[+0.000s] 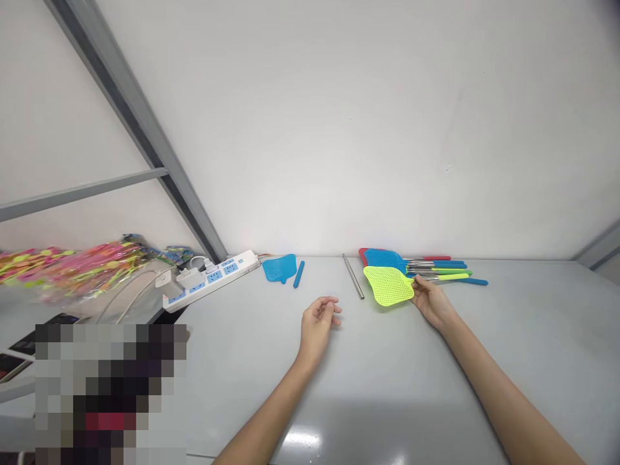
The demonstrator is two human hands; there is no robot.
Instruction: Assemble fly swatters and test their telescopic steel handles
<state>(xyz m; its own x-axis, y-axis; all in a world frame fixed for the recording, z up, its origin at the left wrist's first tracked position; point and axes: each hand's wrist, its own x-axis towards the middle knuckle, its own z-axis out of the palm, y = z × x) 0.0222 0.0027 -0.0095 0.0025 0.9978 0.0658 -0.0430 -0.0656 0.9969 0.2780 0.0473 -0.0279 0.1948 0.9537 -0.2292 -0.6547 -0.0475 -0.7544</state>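
My right hand (430, 301) pinches a yellow-green fly swatter (389, 286) at the neck, just behind its perforated head. Its handle points right over a pile of blue, red and green fly swatters (387, 259). My left hand (320, 323) hovers over the table with loosely bent fingers slightly apart and nothing visible in them. Between the hands and farther back lies a bare metal rod (354, 276). To the left are a loose blue swatter head (279, 268) and a separate blue handle (299, 274).
The grey table (252, 349) meets a white wall behind. At left stands a white power strip (210, 281) with plugs and cables. Beyond it are bagged, brightly coloured items (104, 265) and a grey metal frame (145, 129). A pixelated patch hides the lower left.
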